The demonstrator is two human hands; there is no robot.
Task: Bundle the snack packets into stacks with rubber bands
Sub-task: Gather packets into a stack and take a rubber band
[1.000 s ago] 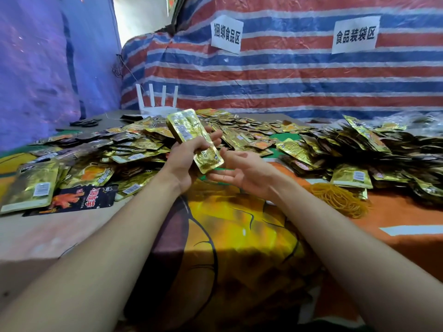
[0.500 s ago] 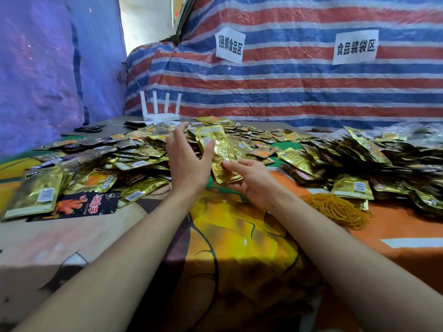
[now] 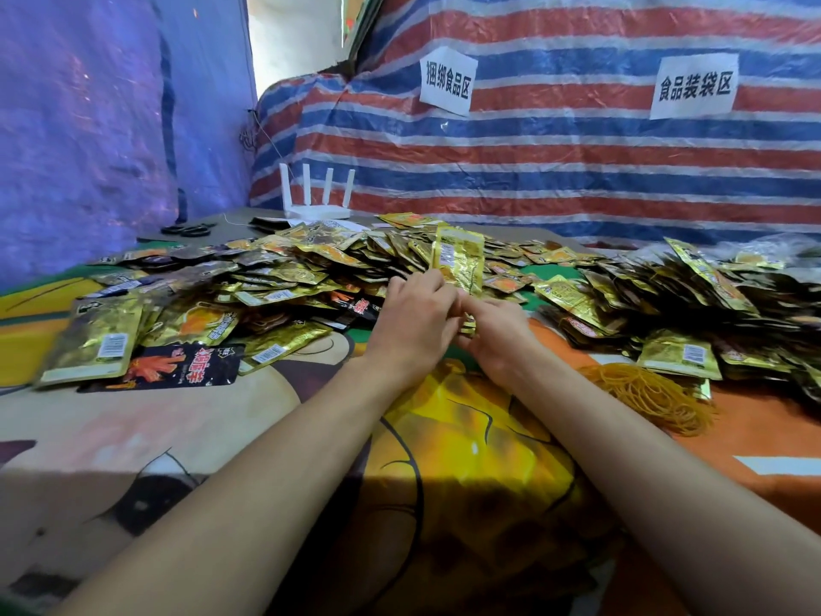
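Most of the work looks undone. Just above the middle of the frame the left hand [image 3: 413, 322] and right hand [image 3: 497, 331] meet at the lower end of a small stack [image 3: 460, 260] of gold packets, which stands upright above them. Both hands have their fingers curled closed round that end. I can see no rubber band on the stack, and I cannot tell whether one is looped on a finger. My reading is that the packets are being squared up before banding.

Behind and to the left of the hands, a broad heap of loose packets [image 3: 266, 277] covers the table. A second heap [image 3: 711, 304] fills the right of the frame. Whether any of those are already bundled is too small to tell. The rubber bands [image 3: 644, 393] lie in a yellow tangle at centre right, near the right forearm.

A black packet [image 3: 182, 366] with orange print lies at centre left on the printed tablecloth [image 3: 466, 437]. Further back are a white router [image 3: 317, 202] and scissors [image 3: 186, 230]. Two paper signs [image 3: 448, 80] hang on the striped tarp [image 3: 577, 162] in the upper right. Nothing blocks the way to the bands; the crowding heaps leave little bare cloth for setting down a finished bundle
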